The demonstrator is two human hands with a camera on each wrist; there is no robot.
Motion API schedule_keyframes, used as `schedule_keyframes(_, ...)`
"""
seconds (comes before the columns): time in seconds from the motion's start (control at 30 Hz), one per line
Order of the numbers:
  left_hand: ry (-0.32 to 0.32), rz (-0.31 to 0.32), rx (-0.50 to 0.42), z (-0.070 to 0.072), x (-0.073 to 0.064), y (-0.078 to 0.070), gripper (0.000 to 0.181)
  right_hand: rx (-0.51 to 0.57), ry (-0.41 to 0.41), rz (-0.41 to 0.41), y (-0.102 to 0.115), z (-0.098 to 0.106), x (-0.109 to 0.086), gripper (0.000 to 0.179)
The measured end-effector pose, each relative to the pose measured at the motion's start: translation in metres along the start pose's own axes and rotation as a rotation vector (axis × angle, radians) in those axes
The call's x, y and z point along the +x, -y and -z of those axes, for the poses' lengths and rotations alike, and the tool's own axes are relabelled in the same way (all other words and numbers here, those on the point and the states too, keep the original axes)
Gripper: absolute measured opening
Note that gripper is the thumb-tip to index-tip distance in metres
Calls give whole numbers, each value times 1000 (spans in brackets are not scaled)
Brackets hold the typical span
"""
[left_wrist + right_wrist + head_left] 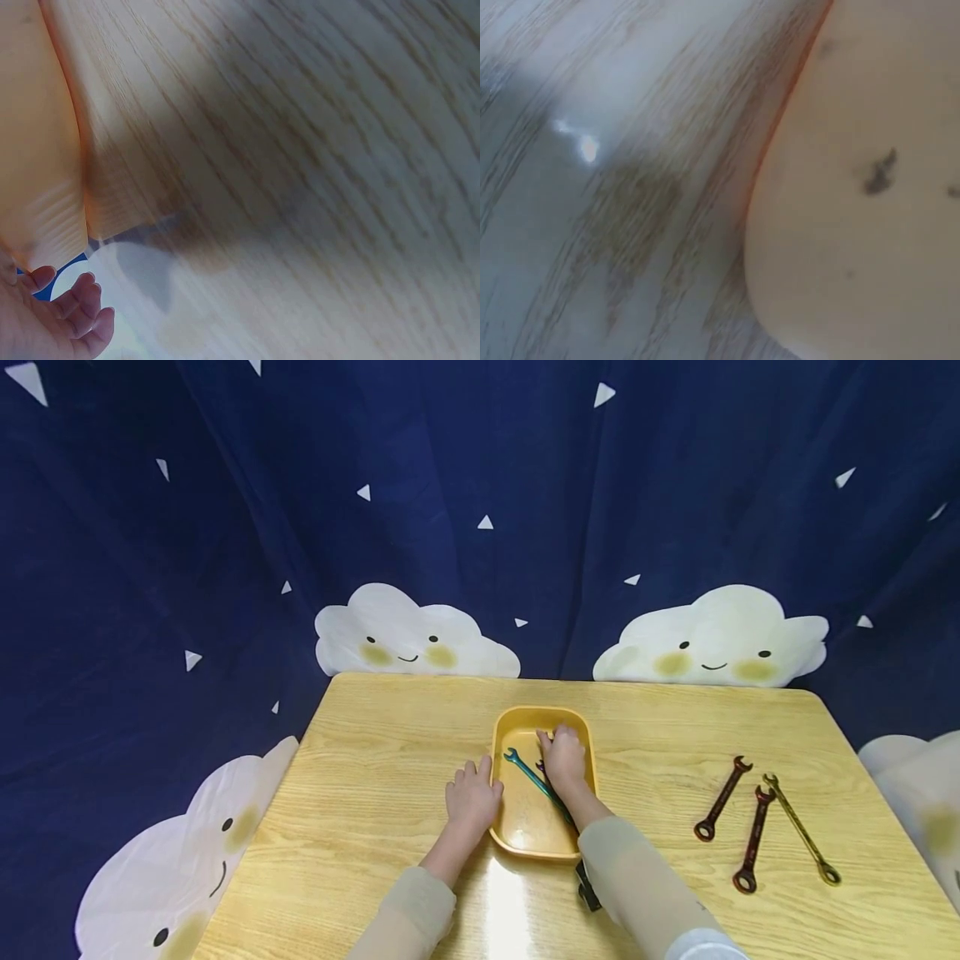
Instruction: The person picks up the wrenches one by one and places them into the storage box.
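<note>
An orange-yellow plastic tray [540, 843] sits on the wooden table. Inside it, a teal wrench [536, 781] lies slanted, and the purple end of another wrench [540, 766] shows beside the right hand. My right hand [564, 762] reaches into the tray's right half; its thumb and finger pinch a dark wrench that the hand mostly covers. At the tray's left rim, my left hand [474, 795] rests with loosely extended fingers. The left wrist view catches this left hand [64, 319] by the tray wall [45, 202]. In the right wrist view, the tray [840, 247] appears blurred, without the hand.
To the right lie two dark red wrenches [723, 799] and a gold wrench [802, 831] on the table [360, 752]. A small black object [587, 889] shows below the right forearm. Behind the table hangs a dark blue curtain [450, 460] with cloud faces.
</note>
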State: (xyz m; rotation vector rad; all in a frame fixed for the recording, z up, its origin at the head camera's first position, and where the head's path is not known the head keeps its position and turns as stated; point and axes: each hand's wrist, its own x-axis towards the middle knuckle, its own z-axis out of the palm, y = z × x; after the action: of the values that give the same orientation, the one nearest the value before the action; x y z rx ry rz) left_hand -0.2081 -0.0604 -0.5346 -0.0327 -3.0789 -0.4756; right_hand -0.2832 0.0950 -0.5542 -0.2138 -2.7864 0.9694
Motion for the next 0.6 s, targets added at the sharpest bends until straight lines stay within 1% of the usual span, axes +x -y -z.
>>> schedule_keyframes(0.1,-1,2,-5,0,0,0,34,-13,6,4,-2,-3,1,35)
schedule_keyframes(0.4,-10,5,0,-4,1,1,34,-67,27,-17,-8,-5,1,38)
schedule_keyframes(0.6,-10,6,-3,-4,0,0,34,-70,64,-15,-10,-6,1,39)
